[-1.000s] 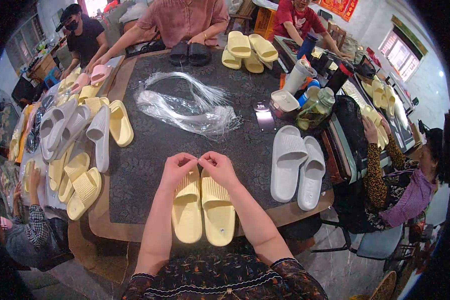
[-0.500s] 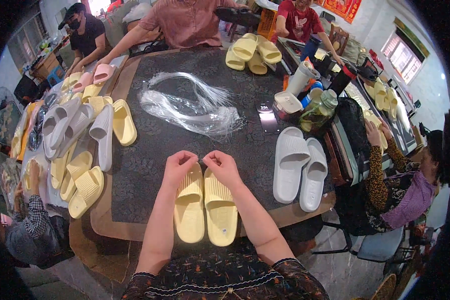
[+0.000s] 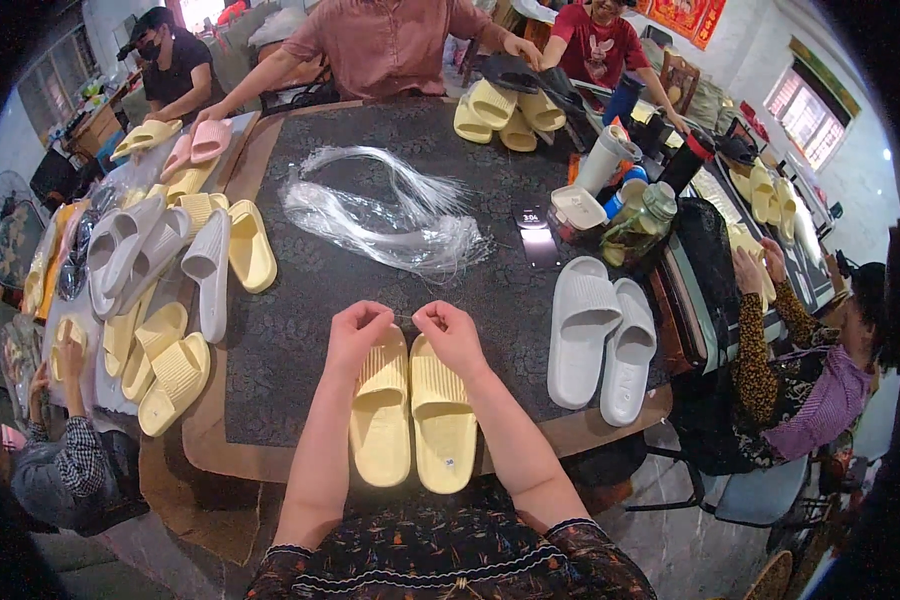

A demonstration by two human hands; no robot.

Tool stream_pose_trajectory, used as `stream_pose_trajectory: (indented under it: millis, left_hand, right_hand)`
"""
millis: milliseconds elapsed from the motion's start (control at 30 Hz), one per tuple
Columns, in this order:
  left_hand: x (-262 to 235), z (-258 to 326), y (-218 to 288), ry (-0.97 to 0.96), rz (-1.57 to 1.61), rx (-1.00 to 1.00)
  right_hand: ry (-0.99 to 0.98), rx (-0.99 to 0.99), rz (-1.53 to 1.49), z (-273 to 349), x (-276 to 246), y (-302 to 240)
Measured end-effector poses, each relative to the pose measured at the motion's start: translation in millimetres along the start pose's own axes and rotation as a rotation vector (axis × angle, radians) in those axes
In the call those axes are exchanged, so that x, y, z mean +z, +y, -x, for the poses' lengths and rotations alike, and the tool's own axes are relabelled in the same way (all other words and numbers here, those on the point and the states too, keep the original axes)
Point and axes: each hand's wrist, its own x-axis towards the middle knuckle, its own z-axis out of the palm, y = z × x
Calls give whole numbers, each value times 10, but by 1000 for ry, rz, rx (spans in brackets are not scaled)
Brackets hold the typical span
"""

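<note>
A pair of yellow ridged slide slippers, the left one (image 3: pixel 380 432) and the right one (image 3: pixel 444 440), lies side by side at the table's near edge, toes away from me. My left hand (image 3: pixel 358 338) and my right hand (image 3: pixel 452 338) are above the toe ends, thumbs and fingertips pinched and facing each other across a small gap. A thin, clear plastic strand seems to run between the fingertips; it is barely visible. Farther off on the dark table mat lies a loose bundle of clear plastic strands (image 3: pixel 390 225).
White slippers (image 3: pixel 582 335) lie to my right, near a phone (image 3: pixel 537 237), a jar (image 3: pixel 638 228) and cups. Grey slippers (image 3: pixel 130 250) and yellow ones (image 3: pixel 175 384) crowd the left side. More yellow slippers (image 3: pixel 518 132) are stacked at the far edge. Several people work around the table.
My hands have drawn slightly apart, still pinched. Across the table, a person's hand has moved dark footwear onto the far yellow slippers. A yellow slipper now lies at the far left.
</note>
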Motion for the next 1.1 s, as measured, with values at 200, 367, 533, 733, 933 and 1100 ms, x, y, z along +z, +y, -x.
stream_pose_trajectory:
  millis: [200, 367, 533, 733, 933, 1100]
  left_hand:
    - [22, 26, 8, -92, -125, 49]
    - [-22, 80, 94, 24, 5, 19]
    - [50, 20, -35, -136, -63, 60]
    - [-37, -7, -61, -115, -9, 99]
    - [-44, -46, -120, -7, -17, 188]
    - [-98, -148, -263, 91, 8, 180]
  right_hand:
    - [-95, 33, 169, 29, -18, -117]
    - [-77, 16, 64, 2, 35, -29]
    - [-103, 4, 71, 21, -56, -90]
    - [-164, 29, 62, 41, 2, -118]
    - [-99, -4, 29, -15, -28, -18]
    - [-126, 57, 4, -29, 10, -21]
